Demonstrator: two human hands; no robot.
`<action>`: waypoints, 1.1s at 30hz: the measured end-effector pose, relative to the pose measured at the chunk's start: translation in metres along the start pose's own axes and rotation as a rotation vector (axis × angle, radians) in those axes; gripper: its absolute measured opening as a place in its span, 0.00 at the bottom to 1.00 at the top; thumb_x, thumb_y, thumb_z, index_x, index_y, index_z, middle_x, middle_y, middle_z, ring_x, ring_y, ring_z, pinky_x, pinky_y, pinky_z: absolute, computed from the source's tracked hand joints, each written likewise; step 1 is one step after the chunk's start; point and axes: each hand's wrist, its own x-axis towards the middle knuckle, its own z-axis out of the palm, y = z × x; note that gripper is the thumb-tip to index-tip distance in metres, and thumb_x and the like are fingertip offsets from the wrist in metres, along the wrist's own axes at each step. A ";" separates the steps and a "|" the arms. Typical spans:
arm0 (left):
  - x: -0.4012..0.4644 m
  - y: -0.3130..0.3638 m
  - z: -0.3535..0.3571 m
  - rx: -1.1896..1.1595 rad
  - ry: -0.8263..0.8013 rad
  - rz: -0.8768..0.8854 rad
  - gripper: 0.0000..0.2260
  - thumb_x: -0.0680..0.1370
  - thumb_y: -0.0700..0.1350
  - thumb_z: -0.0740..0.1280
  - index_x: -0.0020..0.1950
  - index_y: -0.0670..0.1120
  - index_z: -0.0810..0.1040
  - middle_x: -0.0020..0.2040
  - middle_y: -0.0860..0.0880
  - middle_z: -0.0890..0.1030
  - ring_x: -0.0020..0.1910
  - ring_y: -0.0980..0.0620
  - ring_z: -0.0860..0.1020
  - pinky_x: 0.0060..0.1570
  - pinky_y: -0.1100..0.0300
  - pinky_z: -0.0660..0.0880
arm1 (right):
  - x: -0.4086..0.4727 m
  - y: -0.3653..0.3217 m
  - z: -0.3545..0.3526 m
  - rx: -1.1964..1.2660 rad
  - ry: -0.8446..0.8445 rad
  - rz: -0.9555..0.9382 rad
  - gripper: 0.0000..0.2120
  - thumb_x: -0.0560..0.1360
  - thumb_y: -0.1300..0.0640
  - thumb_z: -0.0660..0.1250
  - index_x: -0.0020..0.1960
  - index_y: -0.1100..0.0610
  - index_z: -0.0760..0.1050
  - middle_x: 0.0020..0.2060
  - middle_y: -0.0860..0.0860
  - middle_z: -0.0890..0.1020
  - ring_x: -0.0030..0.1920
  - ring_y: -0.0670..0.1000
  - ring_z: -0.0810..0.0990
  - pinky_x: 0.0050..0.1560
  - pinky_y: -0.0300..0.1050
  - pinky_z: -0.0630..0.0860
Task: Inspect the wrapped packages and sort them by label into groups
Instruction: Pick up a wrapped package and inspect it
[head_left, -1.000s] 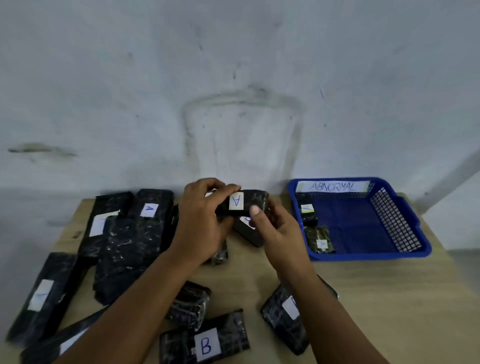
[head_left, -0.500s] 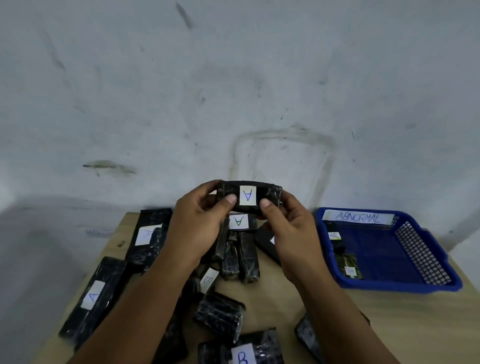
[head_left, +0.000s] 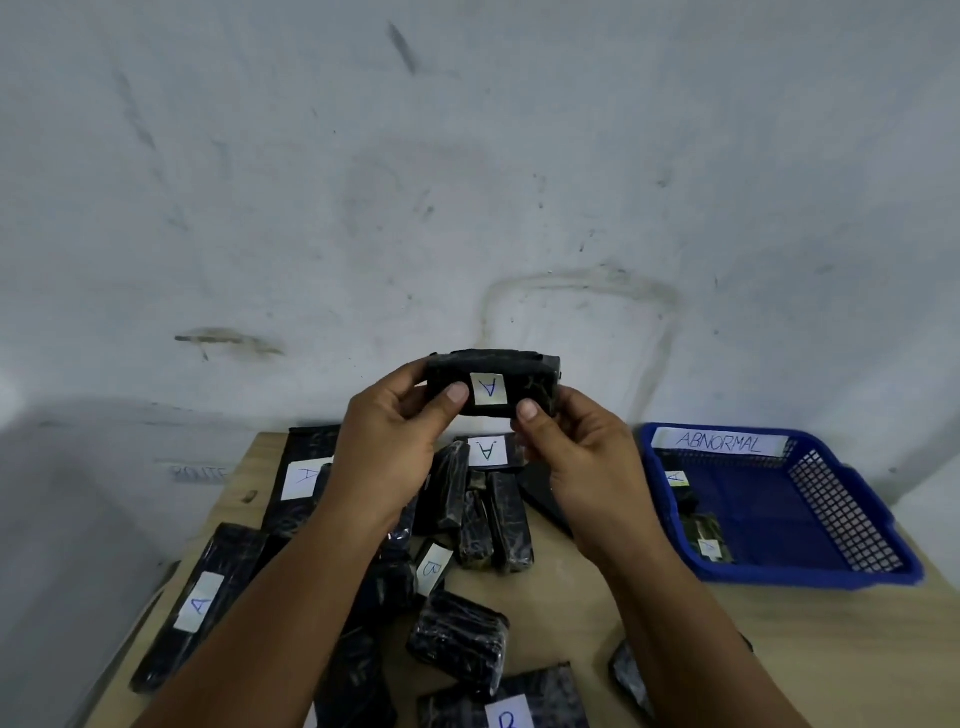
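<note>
I am holding a black wrapped package (head_left: 493, 384) labelled A up above the worktop (head_left: 571, 597), my left hand (head_left: 387, 457) and right hand (head_left: 582, 457) each keeping a thumb-and-finger grip on one end. My forearms are hiding several packages below.

From my remote seat I saw a pale wooden bench (head_left: 597, 597) set against a whitish wall (head_left: 467, 156). The wall was scuffed, with dark streaks and a faint rounded outline stained into it just above the bench's far edge. A grey smear (head_left: 228, 340) sat on the wall to the left, and lower down some faint lettering I could not read.
</note>
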 end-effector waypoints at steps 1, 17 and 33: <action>0.000 -0.001 -0.001 0.005 0.020 0.002 0.10 0.79 0.41 0.72 0.58 0.53 0.84 0.48 0.57 0.88 0.51 0.60 0.85 0.50 0.67 0.78 | 0.000 -0.002 -0.001 -0.022 -0.013 0.013 0.08 0.81 0.50 0.70 0.59 0.47 0.84 0.46 0.52 0.87 0.50 0.49 0.85 0.57 0.59 0.82; -0.016 -0.005 0.009 0.077 0.078 -0.105 0.11 0.78 0.45 0.74 0.59 0.54 0.83 0.42 0.58 0.87 0.43 0.65 0.84 0.46 0.66 0.76 | -0.008 -0.004 -0.001 -0.033 0.099 0.123 0.20 0.82 0.51 0.69 0.73 0.44 0.74 0.58 0.45 0.84 0.56 0.42 0.82 0.56 0.43 0.79; -0.020 -0.001 0.000 0.021 -0.048 -0.094 0.29 0.68 0.56 0.76 0.69 0.59 0.78 0.53 0.56 0.87 0.55 0.60 0.84 0.60 0.57 0.76 | -0.011 -0.008 -0.002 0.140 0.121 0.120 0.20 0.80 0.56 0.71 0.69 0.41 0.75 0.41 0.56 0.87 0.42 0.54 0.85 0.51 0.52 0.81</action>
